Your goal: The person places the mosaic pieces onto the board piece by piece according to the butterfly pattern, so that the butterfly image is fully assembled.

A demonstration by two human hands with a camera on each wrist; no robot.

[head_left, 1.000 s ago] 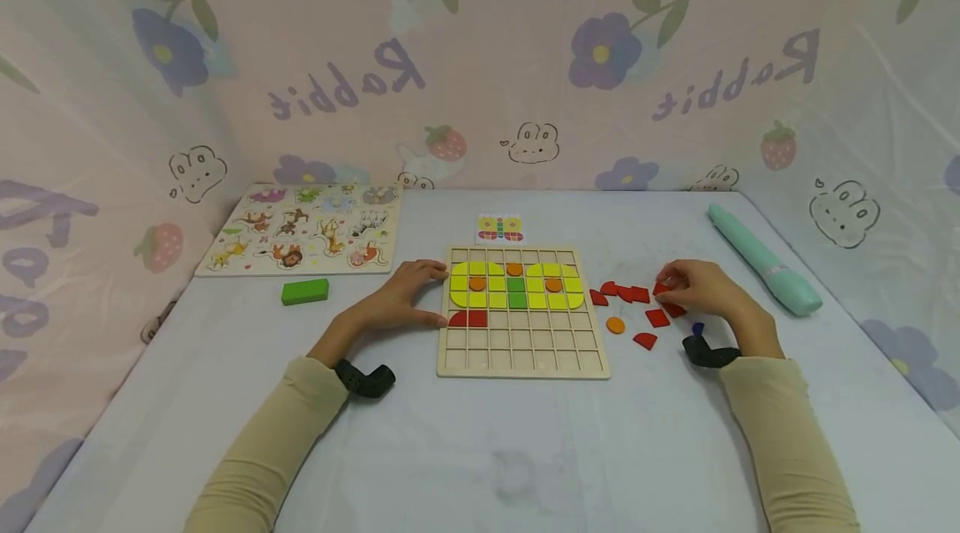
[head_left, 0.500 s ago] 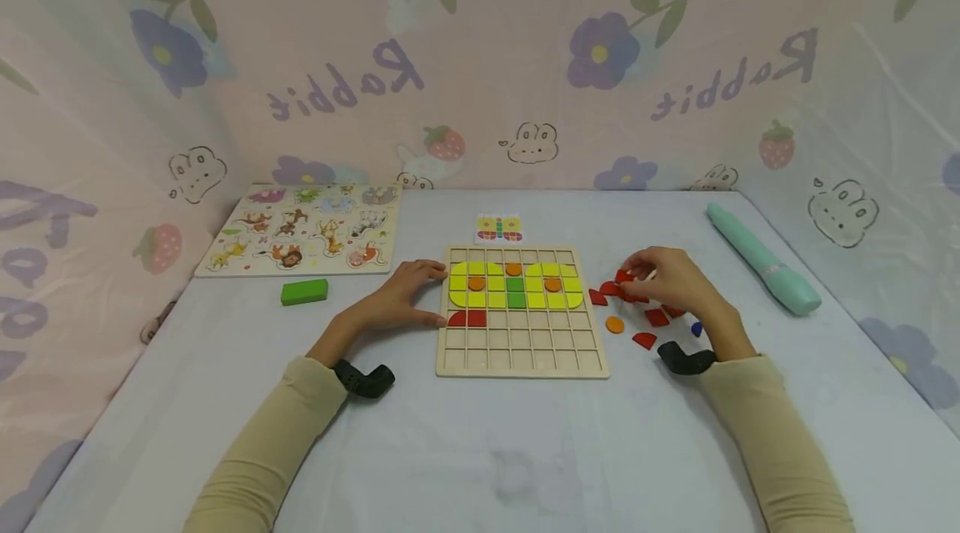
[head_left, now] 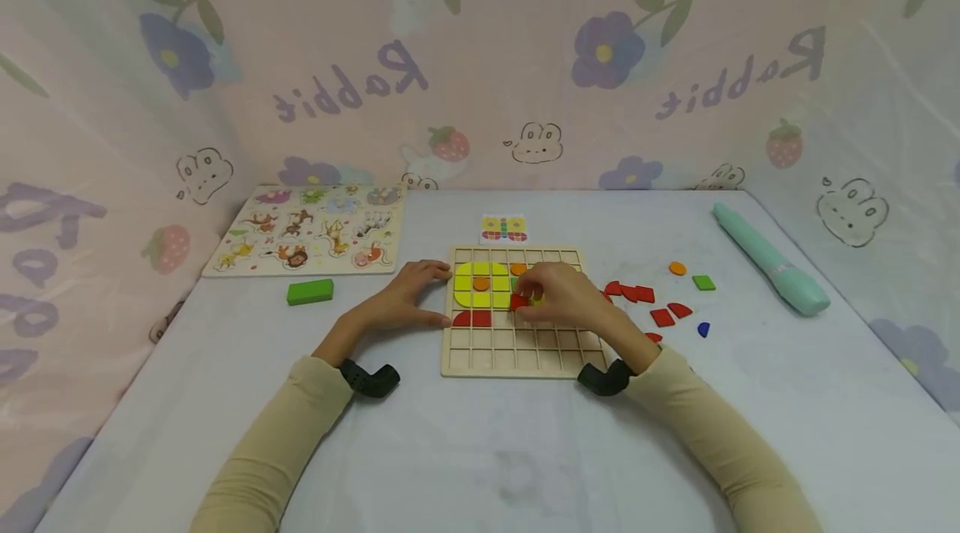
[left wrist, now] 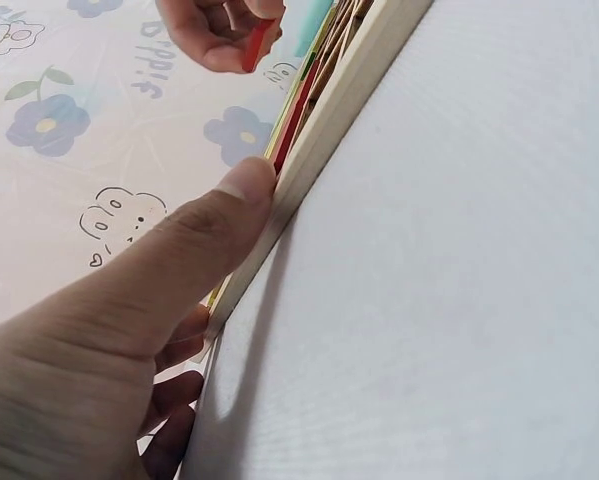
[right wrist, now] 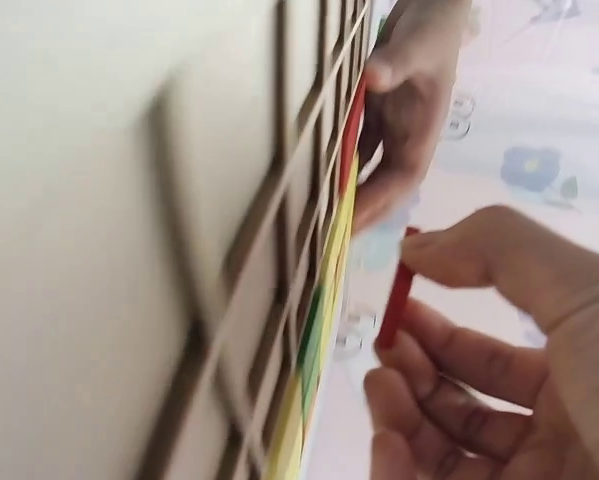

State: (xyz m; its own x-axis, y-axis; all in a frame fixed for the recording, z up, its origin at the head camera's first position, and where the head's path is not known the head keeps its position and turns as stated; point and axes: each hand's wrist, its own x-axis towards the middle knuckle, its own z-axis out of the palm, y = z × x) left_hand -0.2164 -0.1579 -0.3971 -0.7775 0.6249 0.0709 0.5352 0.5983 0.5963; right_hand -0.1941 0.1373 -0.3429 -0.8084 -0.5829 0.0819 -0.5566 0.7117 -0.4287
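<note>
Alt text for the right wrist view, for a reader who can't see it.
A right hand pinches a thin red piece between thumb and fingers, apart from a pale wooden grid board. Flat red, yellow and green pieces sit on the board; a left hand is at its far edge.

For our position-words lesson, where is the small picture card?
In the head view, the small picture card lies just past the far edge of the grid board, to the right of the animal puzzle.
</note>
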